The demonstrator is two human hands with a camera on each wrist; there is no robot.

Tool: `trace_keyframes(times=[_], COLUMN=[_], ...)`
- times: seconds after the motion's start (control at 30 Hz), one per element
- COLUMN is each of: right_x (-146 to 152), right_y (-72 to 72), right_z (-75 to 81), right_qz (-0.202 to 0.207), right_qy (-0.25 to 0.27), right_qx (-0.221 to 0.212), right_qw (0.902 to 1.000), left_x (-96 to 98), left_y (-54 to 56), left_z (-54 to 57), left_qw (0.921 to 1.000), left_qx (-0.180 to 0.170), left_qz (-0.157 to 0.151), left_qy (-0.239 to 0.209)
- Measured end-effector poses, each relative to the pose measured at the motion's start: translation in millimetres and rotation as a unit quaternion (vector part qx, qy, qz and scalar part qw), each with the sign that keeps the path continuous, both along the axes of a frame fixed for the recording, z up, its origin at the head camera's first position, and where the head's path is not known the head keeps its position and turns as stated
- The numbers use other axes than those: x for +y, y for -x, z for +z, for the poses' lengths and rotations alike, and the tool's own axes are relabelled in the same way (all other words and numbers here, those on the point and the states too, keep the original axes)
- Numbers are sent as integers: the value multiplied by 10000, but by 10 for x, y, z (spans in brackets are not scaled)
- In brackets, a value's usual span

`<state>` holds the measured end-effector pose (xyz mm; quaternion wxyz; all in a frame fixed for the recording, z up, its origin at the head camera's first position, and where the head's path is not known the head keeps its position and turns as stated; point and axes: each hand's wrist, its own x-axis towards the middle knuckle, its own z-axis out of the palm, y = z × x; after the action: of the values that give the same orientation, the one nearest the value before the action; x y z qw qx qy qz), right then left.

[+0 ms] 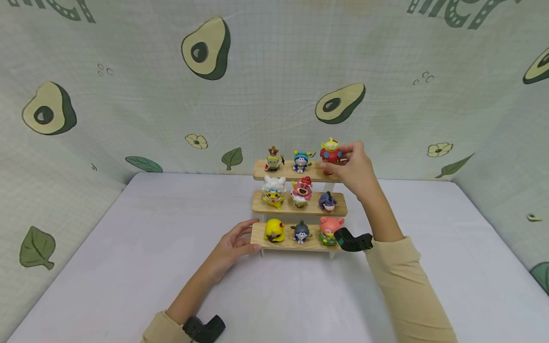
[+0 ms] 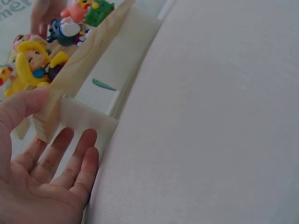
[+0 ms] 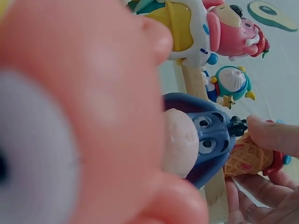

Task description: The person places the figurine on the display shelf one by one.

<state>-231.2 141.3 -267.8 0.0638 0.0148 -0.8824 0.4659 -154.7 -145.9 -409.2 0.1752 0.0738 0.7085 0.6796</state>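
Note:
A three-tier wooden display stand (image 1: pixel 257 234) holds small toy figurines in rows. At the right end of its top tier, my right hand (image 1: pixel 355 170) pinches a yellow-headed alien figurine (image 1: pixel 330 153) with a red body. The right wrist view shows the thumb and fingers around this figurine's waffle-cone base (image 3: pixel 250 156). My left hand (image 1: pixel 231 247) grips the left end of the bottom tier. In the left wrist view its thumb lies on the wooden board (image 2: pixel 86 58), while the other fingers reach along the pale end support (image 2: pixel 86 114).
Beside the alien on the top tier are a crowned figurine (image 1: pixel 272 159) and a blue-capped one (image 1: pixel 301 162). A blue donkey figurine (image 1: pixel 328 202) sits just below my right hand. On the bottom tier, a pink figurine (image 1: pixel 329 228) is close to the right wrist camera (image 1: pixel 353 239).

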Motion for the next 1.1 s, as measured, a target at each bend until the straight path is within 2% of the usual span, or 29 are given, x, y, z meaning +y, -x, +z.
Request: trace_keyframes(times=[0.6, 0.93, 1.1], right_x=[83, 251, 322], right_y=[-24, 33, 108], right_z=[-5, -9, 15], right_qz=[609, 1428, 1658], right_qy=[-128, 2, 23], right_qx=[-452, -886, -1092], right_qw=[9970, 9858, 9801], left_x=[12, 5, -1], left_y=[-7, 1, -1], left_z=[14, 4, -3], left_qw=[10000, 10000, 10000], left_qx=[-42, -5, -10], left_qz=[31, 31, 35], left_qy=[-12, 32, 19])
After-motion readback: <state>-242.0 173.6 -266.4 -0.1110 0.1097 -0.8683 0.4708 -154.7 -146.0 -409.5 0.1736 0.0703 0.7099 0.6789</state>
